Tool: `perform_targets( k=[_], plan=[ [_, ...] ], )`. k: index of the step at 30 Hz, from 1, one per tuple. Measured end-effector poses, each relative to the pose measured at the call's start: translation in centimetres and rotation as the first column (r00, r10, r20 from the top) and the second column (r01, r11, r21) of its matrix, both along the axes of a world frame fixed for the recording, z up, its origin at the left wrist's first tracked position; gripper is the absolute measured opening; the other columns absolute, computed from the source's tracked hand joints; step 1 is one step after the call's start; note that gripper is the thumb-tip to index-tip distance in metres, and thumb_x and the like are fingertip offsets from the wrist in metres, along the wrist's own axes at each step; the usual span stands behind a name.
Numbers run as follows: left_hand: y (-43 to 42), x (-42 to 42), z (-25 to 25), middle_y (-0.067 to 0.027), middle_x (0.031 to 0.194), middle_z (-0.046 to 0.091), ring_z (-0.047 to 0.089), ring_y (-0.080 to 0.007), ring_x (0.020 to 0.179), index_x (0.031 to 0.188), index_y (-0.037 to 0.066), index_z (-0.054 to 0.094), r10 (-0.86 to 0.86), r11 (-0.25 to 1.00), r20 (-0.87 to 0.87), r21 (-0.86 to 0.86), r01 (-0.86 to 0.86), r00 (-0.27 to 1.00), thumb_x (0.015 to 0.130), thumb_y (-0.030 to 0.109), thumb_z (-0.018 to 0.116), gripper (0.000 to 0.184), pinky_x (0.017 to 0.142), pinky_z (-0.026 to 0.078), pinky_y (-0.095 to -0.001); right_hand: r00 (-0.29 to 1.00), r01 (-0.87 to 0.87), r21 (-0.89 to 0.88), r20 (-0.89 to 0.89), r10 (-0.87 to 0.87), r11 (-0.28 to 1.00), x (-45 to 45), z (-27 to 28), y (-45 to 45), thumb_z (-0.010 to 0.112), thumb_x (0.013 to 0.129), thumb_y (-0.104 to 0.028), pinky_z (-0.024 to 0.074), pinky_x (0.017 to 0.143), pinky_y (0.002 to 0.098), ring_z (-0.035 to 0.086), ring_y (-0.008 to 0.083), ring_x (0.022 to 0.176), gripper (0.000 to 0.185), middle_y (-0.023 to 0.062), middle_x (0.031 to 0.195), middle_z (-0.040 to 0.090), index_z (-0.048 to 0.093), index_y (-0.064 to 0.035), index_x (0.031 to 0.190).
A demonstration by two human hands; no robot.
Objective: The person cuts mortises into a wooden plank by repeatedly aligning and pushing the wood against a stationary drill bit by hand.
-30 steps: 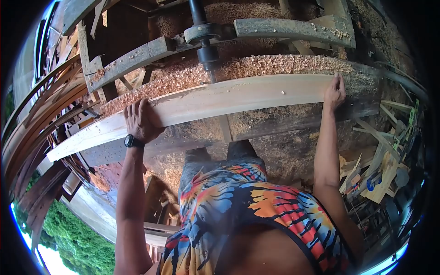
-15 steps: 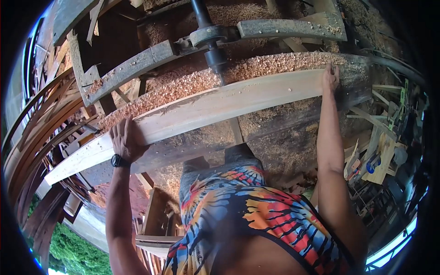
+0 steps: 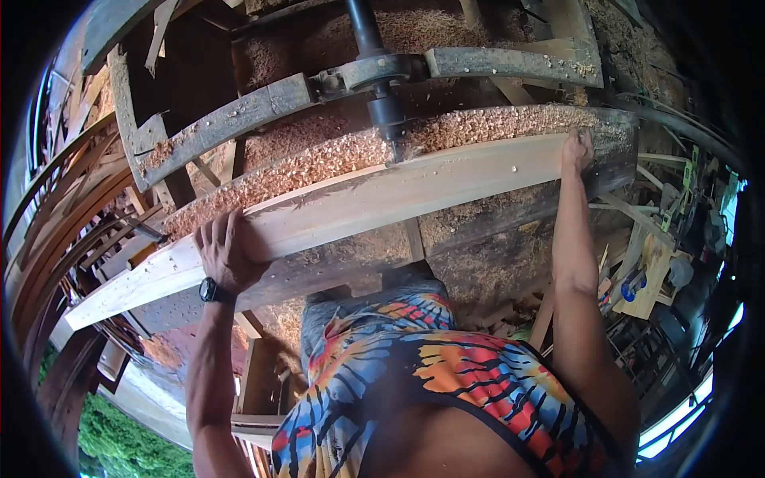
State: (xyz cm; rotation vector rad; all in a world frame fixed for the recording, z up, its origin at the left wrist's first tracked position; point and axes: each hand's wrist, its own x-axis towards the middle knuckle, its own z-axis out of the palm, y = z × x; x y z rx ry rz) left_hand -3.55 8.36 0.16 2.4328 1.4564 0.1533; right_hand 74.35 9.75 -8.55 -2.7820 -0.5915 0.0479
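Observation:
A long pale wooden plank lies across a dark bench, its far edge touching the bit under a dark vertical spindle. My left hand, with a black watch at the wrist, rests over the plank left of centre, thumb toward me and fingers over the far edge. At the plank's right end my right hand is closed around its end, fingers curled. Shavings lie in a thick band along the plank's far side.
A curved wooden frame spans behind the plank on both sides of the spindle. Curved strips are stacked at the left. Offcuts and a blue round object lie at the right. Wooden pieces stand below the bench at left.
Since a second ago, the plank and both hands have shifted left relative to the spindle. My right hand's fingers, more extended half a second ago, are now curled.

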Motion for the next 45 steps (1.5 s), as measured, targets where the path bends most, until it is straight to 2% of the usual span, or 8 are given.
perform_targets(
  k=[6,12,15,22,33,38,42,45],
  plan=[
    [-0.1,1.9,0.0,-0.0148,0.133,0.067,0.061,-0.0382,0.121,0.151,0.006,0.056,0.029,0.999,-0.016,-0.021,-0.03,0.999,0.053,0.029,0.097,0.109,0.108,0.041,-0.0559,0.991,-0.066,-0.122,0.107,0.079,0.99,4.5,-1.5,-0.2,0.063,0.095,-0.072,0.0427,0.122,0.0498,0.065,0.0424,0.137,0.084,0.0254,0.145,0.071,0.065,-0.0143,0.157],
    [0.1,1.7,0.2,-0.0155,0.136,0.067,0.062,-0.0377,0.124,0.156,0.01,0.054,0.018,1.0,0.014,-0.02,-0.018,1.0,0.055,0.029,0.096,0.112,0.11,0.042,-0.0551,0.996,-0.07,-0.025,0.058,0.072,0.997,6.6,-2.8,-1.0,0.059,0.098,-0.073,0.038,0.127,0.0496,0.056,0.0435,0.147,0.085,0.0242,0.157,0.063,0.065,-0.0106,0.156],
    [0.1,1.3,-0.3,-0.0154,0.137,0.067,0.063,-0.0374,0.123,0.157,0.011,0.054,0.001,1.0,0.009,0.019,-0.001,1.0,0.057,0.03,0.096,0.111,0.11,0.042,-0.0559,0.998,0.062,-0.196,0.041,-0.055,0.979,3.7,0.1,0.3,0.059,0.098,-0.073,0.0383,0.127,0.0498,0.056,0.0451,0.147,0.087,0.0275,0.155,0.063,0.068,-0.0042,0.15],
    [-0.1,-2.0,-0.6,-0.0154,0.14,0.066,0.062,-0.0379,0.129,0.159,0.012,0.053,-0.005,1.0,-0.054,-0.02,0.004,0.999,0.061,0.029,0.093,0.107,0.114,0.041,-0.0582,0.995,0.029,-0.152,0.094,-0.015,0.988,2.1,-0.6,-0.5,0.063,0.096,-0.071,0.0403,0.125,0.05,0.057,0.0459,0.145,0.089,0.0311,0.153,0.063,0.07,0.0047,0.142],
    [0.1,-0.3,-0.2,-0.0151,0.136,0.069,0.064,-0.0376,0.124,0.153,0.01,0.058,-0.005,1.0,-0.029,-0.022,0.004,1.0,0.06,0.033,0.096,0.103,0.111,0.041,-0.0578,0.993,-0.043,-0.195,0.102,0.064,0.98,1.8,0.2,-0.3,0.066,0.094,-0.066,0.0466,0.118,0.0521,0.064,0.0459,0.135,0.075,0.0309,0.14,0.07,0.078,0.0015,0.124],
    [-0.4,1.7,-0.4,-0.0135,0.135,0.069,0.065,-0.0369,0.122,0.151,0.011,0.059,0.017,1.0,-0.02,-0.017,-0.017,1.0,0.062,0.032,0.093,0.097,0.111,0.04,-0.0575,0.996,0.054,-0.236,0.077,-0.037,0.97,3.1,1.1,1.2,0.063,0.093,-0.069,0.0395,0.124,0.0526,0.059,0.0485,0.141,0.08,0.0294,0.148,0.067,0.076,-0.0026,0.136],
    [-0.5,1.3,-0.6,-0.014,0.136,0.068,0.064,-0.0371,0.123,0.152,0.011,0.058,0.012,1.0,-0.009,-0.008,-0.012,1.0,0.062,0.033,0.093,0.1,0.112,0.04,-0.0589,0.983,0.034,-0.115,0.184,-0.013,0.993,3.4,0.2,0.5,0.07,0.089,-0.07,0.0487,0.116,0.051,0.066,0.0477,0.131,0.08,0.0344,0.133,0.072,0.079,0.0027,0.121],
    [-0.4,0.6,-0.3,-0.0149,0.136,0.067,0.064,-0.038,0.124,0.154,0.011,0.057,0.001,1.0,-0.025,-0.012,-0.001,1.0,0.061,0.034,0.094,0.102,0.112,0.04,-0.06,0.983,0.038,-0.237,0.186,0.007,0.971,3.8,0.3,0.6,0.068,0.09,-0.072,0.0474,0.118,0.05,0.065,0.0473,0.132,0.081,0.0325,0.133,0.073,0.08,0.0022,0.122]
  ],
)
